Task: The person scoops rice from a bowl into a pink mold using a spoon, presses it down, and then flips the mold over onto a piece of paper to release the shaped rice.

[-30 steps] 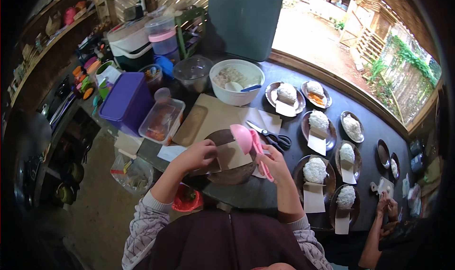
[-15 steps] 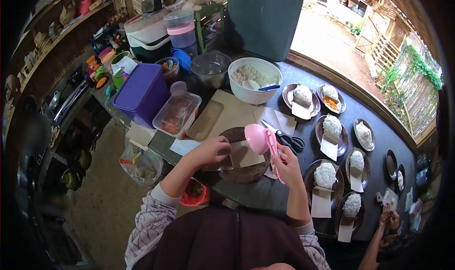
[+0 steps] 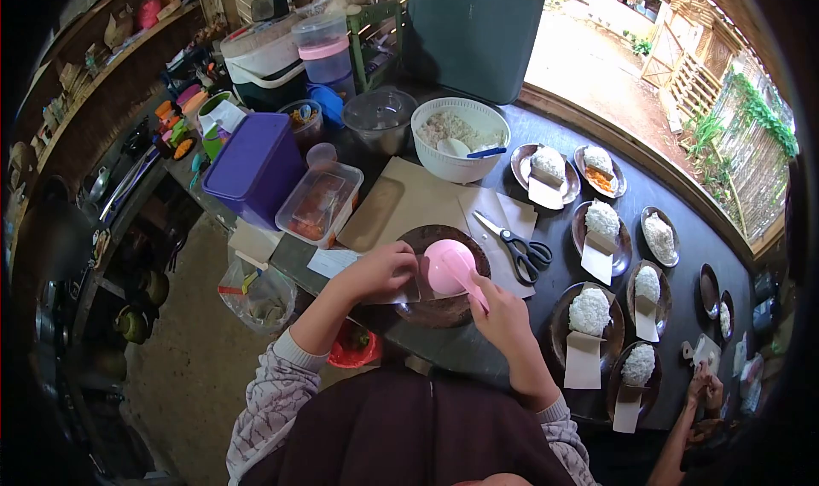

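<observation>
My right hand [image 3: 503,322] grips the handle of a pink round-bowled scoop [image 3: 447,266]. Its bowl is face down over a dark brown plate [image 3: 439,312] at the table's near edge, so what lies under it is hidden. My left hand [image 3: 380,274] pinches a strip of brown paper [image 3: 397,295] at the plate's left side. Black-handled scissors [image 3: 517,249] lie partly open on brown paper sheets [image 3: 409,192] beyond the plate. Farther back, a white basket [image 3: 461,172] holds white rice and a blue-handled spoon [image 3: 485,153].
Several dark plates with rice mounds [image 3: 589,309] and folded paper strips stand to the right. A clear tub [image 3: 317,209] of reddish food and a purple container [image 3: 249,166] are at left. Another person's hands [image 3: 703,389] show at lower right. A red basket [image 3: 354,349] sits below the table edge.
My right hand has moved the pink scoop down and slightly left, turning its bowl face down over the plate and paper. My left hand stays almost still at the paper strip.
</observation>
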A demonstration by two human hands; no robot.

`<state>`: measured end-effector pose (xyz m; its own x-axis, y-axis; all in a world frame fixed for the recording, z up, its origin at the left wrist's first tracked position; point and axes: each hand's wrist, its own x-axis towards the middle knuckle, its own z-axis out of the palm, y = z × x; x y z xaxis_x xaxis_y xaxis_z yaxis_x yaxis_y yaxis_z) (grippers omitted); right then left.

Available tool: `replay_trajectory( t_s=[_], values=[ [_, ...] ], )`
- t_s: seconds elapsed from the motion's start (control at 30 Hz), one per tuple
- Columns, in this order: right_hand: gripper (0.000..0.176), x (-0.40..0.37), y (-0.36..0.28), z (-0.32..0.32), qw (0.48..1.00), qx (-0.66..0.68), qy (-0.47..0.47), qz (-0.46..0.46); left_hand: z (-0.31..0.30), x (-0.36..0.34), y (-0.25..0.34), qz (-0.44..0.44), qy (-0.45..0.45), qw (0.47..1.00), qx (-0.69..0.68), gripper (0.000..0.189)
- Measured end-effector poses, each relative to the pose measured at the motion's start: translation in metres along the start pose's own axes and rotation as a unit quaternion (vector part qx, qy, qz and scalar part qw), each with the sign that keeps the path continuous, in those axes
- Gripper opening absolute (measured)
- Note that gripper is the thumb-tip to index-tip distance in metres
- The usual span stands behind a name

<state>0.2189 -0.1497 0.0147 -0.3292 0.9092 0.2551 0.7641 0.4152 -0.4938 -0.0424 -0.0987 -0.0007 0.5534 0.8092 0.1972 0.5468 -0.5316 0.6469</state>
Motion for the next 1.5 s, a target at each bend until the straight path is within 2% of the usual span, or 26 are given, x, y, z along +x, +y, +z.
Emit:
replay_trajectory(
  t_s=[0.17,0.23,0.37,0.47,0.5,0.57,0.6,0.67,0.7,0.73,0.77,0.8,0.83,0.87,0.9,0.97,1.2,1.3,1.5],
  values=[
    [0.037,0.0,-0.004,-0.003,1.0,0.005,-0.008,0.011,0.001,-0.002,0.005,-0.012,0.004,1.0,0.008,0.012],
    [0.037,0.0,-0.003,-0.004,0.998,0.045,0.035,-0.003,0.001,-0.003,0.006,-0.01,0.01,1.0,0.011,0.013],
    [0.037,0.0,0.0,-0.007,0.999,0.032,0.03,0.012,0.002,-0.003,0.01,-0.017,0.016,1.0,0.003,0.012],
    [0.038,0.0,0.002,-0.008,0.998,0.036,0.042,-0.015,0.002,-0.003,0.005,-0.005,-0.002,1.0,0.016,0.017],
    [0.039,0.001,-0.001,-0.009,0.999,0.031,0.021,-0.006,0.004,-0.004,0.007,-0.004,-0.002,1.0,0.016,0.017],
    [0.039,0.0,-0.001,-0.01,1.0,0.024,0.001,0.002,0.012,-0.007,0.012,-0.014,0.108,0.99,0.091,0.027],
    [0.037,0.0,0.001,-0.009,1.0,0.022,0.014,-0.001,0.016,-0.01,0.014,-0.013,0.109,0.99,0.091,0.027],
    [0.036,0.001,0.007,-0.006,0.999,0.019,0.027,-0.005,0.025,-0.017,0.017,-0.102,0.157,0.978,0.089,0.037],
    [0.035,0.002,0.012,-0.004,0.992,0.112,0.05,-0.003,0.027,-0.02,0.019,-0.102,0.157,0.978,0.088,0.037],
    [0.035,0.003,0.015,-0.004,0.976,0.204,0.073,-0.001,0.027,-0.023,0.023,-0.114,0.138,0.977,0.116,0.036],
    [0.035,0.004,0.016,-0.008,0.976,0.204,0.071,-0.001,0.027,-0.026,0.026,-0.127,0.118,0.974,0.143,0.036],
    [0.035,0.005,0.016,-0.013,0.95,0.301,0.059,0.067,0.026,-0.028,0.03,-0.129,0.119,0.974,0.143,0.036],
    [0.036,0.006,0.018,-0.016,0.908,0.393,0.047,0.135,0.026,-0.03,0.033,-0.123,0.084,0.968,0.201,0.035],
    [0.039,0.007,0.022,-0.017,0.898,0.413,0.054,0.14,0.026,-0.03,0.035,-0.118,0.048,0.957,0.259,0.034],
    [0.039,0.008,0.023,-0.021,0.899,0.413,0.053,0.138,0.029,-0.031,0.033,-0.119,0.05,0.957,0.259,0.034],
    [0.042,0.007,0.023,-0.028,0.858,0.474,0.045,0.193,0.036,-0.031,0.026,-0.095,0.06,0.958,0.265,0.034],
    [0.041,0.007,0.032,-0.025,0.87,0.444,-0.036,0.21,0.04,-0.026,0.028,-0.11,0.054,0.959,0.256,0.035],
    [0.04,0.006,0.028,-0.025,0.878,0.427,-0.028,0.213,0.038,-0.026,0.026,-0.108,0.014,0.968,0.225,0.039],
    [0.042,0.005,0.02,-0.021,0.904,0.382,-0.033,0.189,0.04,-0.027,0.026,-0.106,-0.018,0.952,0.286,0.048]
  ],
)
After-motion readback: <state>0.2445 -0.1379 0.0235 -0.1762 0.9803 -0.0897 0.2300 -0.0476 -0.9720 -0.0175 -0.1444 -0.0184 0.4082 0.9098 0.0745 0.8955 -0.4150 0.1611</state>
